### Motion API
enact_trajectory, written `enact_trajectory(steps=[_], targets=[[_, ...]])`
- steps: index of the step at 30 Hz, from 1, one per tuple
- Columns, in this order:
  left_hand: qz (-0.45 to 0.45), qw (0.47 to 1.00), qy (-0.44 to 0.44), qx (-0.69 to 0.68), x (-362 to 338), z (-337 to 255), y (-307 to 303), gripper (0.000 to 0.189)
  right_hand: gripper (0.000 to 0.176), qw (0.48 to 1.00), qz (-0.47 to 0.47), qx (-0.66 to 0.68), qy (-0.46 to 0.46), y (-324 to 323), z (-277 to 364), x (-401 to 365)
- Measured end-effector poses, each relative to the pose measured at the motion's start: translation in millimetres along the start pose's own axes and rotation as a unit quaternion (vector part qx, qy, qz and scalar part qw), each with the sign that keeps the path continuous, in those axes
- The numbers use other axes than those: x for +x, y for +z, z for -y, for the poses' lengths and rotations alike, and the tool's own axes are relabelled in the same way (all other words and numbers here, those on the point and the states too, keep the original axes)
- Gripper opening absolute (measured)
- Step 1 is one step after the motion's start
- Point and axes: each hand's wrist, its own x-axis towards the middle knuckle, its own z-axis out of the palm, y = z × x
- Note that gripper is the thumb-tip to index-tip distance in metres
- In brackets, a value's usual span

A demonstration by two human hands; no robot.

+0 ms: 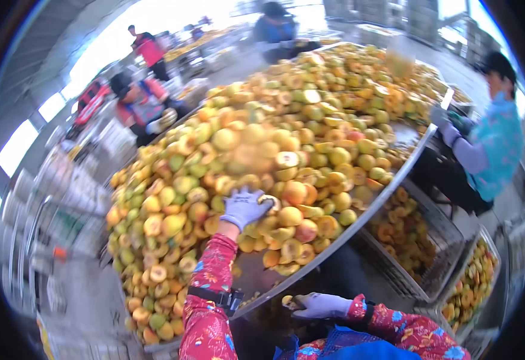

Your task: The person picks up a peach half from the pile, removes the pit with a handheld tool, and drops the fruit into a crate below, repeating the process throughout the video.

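My left hand [246,207], in a pale lavender glove, reaches onto a large heap of yellow peaches [172,225], many of them cut in half with the pit hollow showing. Its fingers are spread over the fruit, and a cut peach half [267,200] sits by the thumb. Low in front of my body, below the table's metal rim [328,250], is my right hand [321,305], gloved alike. Its fingers are closed on a small yellowish peach piece [288,302]; a dark part beside it is too blurred to name.
Right of the table stand a crate of peach halves [403,231] and another fruit-filled crate [474,279]. One person [484,138] sits at the right edge, another [145,105] at the left, a third [274,30] at the far end. Stacked crates [73,180] line the left side.
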Motion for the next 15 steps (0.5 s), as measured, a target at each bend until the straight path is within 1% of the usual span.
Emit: enact_trajectory(steps=[1, 3, 5, 6, 7, 9, 10, 11, 13, 14, 15], targets=[[0.066, 0.998, -0.009, 0.007, -13, 3, 0, 0.058, 0.054, 1.000, -0.009, 0.000, -0.014, 1, -2, 0], [0.054, 0.990, -0.001, -0.128, -38, 31, 37, 0.055, 0.053, 1.000, 0.001, 0.009, -0.001, -1, 2, -6], [0.033, 0.981, 0.001, -0.189, -83, 46, 45, 0.049, 0.051, 1.000, -0.006, 0.012, 0.009, 11, 0, -10], [-0.023, 0.982, -0.016, -0.188, -105, 55, 59, 0.047, 0.051, 1.000, -0.013, -0.006, -0.001, 16, -2, -11], [-0.074, 0.985, -0.031, -0.155, -129, 54, 65, 0.047, 0.050, 0.999, -0.024, -0.023, -0.011, 21, -4, -10], [-0.101, 0.980, 0.001, -0.171, -168, 50, 71, 0.047, 0.051, 0.999, -0.025, -0.030, -0.018, 32, -9, -5], [-0.135, 0.974, 0.008, -0.179, -181, 44, 75, 0.046, 0.051, 0.999, -0.017, -0.039, 0.003, 34, -7, -4], [-0.168, 0.971, -0.005, -0.168, -194, 40, 85, 0.045, 0.051, 0.998, -0.037, -0.049, -0.008, 37, -4, -5], [-0.223, 0.953, 0.003, -0.203, -211, 32, 92, 0.044, 0.051, 0.987, -0.092, 0.132, -0.025, 44, -3, -4], [-0.254, 0.949, -0.013, -0.189, -218, 27, 91, 0.044, 0.049, 0.962, -0.089, 0.254, -0.049, 54, -23, 11], [-0.284, 0.942, -0.026, -0.174, -225, 17, 78, 0.044, 0.047, 0.943, -0.036, 0.321, 0.085, 24, 34, -19]])
